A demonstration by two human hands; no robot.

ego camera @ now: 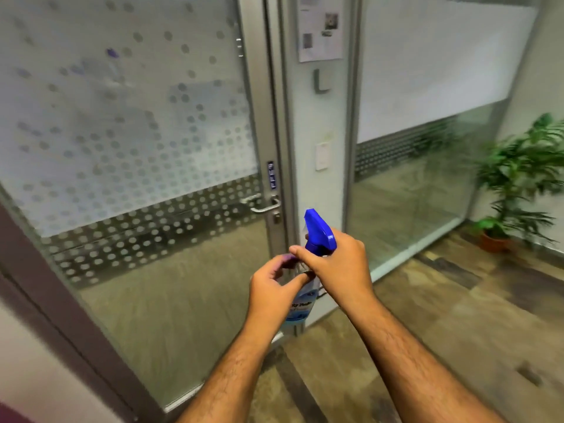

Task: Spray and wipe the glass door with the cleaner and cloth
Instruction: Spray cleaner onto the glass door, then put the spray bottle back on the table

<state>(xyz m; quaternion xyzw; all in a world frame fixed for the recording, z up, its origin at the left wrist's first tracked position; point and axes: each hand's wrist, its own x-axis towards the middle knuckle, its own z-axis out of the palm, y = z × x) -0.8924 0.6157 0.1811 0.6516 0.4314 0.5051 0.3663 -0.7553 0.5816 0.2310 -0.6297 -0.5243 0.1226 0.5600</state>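
Here: both hands at mid-frame in front of the glass door [137,148]. R hand [338,264] clamped round neck of spray bottle [302,303], blue trigger head [319,233] sticking up above knuckles. L hand [274,288] curled loosely at bottle's body, thumb touching it; grip can't tell (something purplish at fingertips, too blurred). Door handle [264,206] just behind bottle. Potted plant [518,184] far R.

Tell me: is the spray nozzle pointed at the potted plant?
No, the spray bottle in the right hand has its nozzle aimed up-left toward the glass door.
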